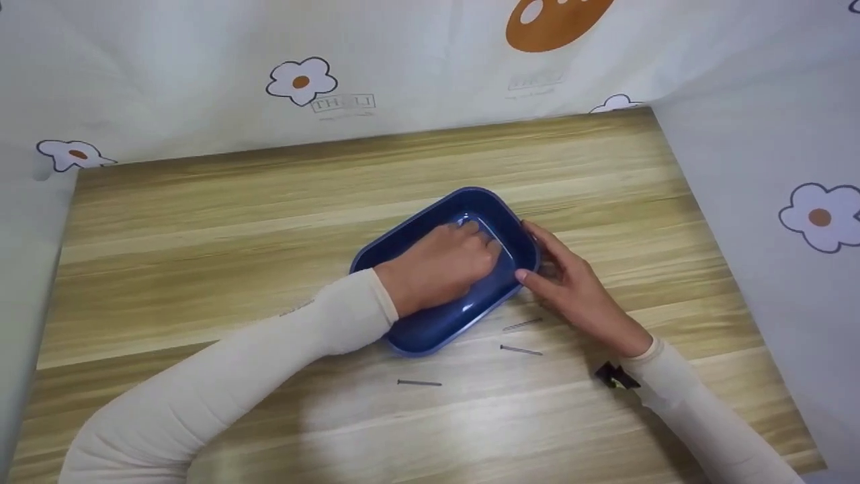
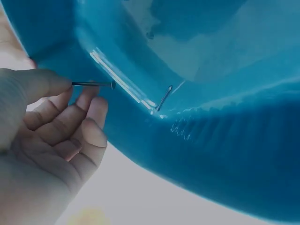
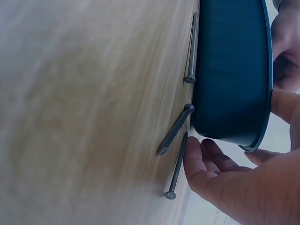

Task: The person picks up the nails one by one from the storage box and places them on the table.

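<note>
A deep blue plastic tray (image 1: 430,341) with rounded corners stands on the wood-grain table. My left hand (image 1: 443,262) reaches down inside it. In the left wrist view, its thumb and fingers pinch a nail (image 2: 96,84), head pointing outward. Another nail (image 2: 164,97) is in the tray near the inner corner. At the tray's right end, my right hand (image 1: 584,296) holds the wall, with the thumb at the rim and the other fingers around the outside. The right wrist view shows those fingers (image 3: 194,161) low beside the tray, close to the table.
Three loose nails lie on the table outside the tray: one nail (image 1: 522,325) near the right hand, a second nail (image 1: 521,350) just below it, and a third nail (image 1: 419,383) nearer the front. A flower-patterned sheet (image 1: 416,60) borders the table (image 1: 201,202).
</note>
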Motion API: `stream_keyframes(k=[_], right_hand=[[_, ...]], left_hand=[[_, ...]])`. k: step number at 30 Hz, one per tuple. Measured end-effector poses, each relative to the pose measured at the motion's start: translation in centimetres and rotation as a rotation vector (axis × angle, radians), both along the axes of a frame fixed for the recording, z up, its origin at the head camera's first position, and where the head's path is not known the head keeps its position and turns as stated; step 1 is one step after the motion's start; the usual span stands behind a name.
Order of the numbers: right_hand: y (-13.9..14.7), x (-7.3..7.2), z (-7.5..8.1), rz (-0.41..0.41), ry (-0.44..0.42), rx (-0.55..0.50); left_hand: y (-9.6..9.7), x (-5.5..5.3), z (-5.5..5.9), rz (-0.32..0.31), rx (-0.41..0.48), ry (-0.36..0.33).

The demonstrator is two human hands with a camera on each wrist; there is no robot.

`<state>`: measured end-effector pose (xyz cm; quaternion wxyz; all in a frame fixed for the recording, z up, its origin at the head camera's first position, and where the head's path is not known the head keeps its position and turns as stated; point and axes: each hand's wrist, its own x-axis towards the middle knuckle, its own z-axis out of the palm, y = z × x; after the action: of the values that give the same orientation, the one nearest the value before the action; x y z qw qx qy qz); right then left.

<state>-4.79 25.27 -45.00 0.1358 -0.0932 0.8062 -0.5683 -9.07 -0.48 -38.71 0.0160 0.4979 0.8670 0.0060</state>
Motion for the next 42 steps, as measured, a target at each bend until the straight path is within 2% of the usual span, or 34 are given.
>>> stream_keyframes(k=[8,17,34,42], right_hand=[[0.0,-0.1,0.0,0.005,0.023,-0.006],[-0.1,-0.1,0.0,0.004,0.018,-0.007],[-0.1,0.0,0.0,-0.003,0.013,0.003],[-0.1,0.1,0.1,-0.007,0.006,-0.003]], left_hand=[[-1.6,1.5,0.5,-0.018,0.087,0.125],[-2.8,2.3,0.6,0.003,0.091,0.098],[-6.4,4.7,0.0,0.051,0.316,0.150],[-7.8,6.2,0.2,0.073,0.360,0.144]])
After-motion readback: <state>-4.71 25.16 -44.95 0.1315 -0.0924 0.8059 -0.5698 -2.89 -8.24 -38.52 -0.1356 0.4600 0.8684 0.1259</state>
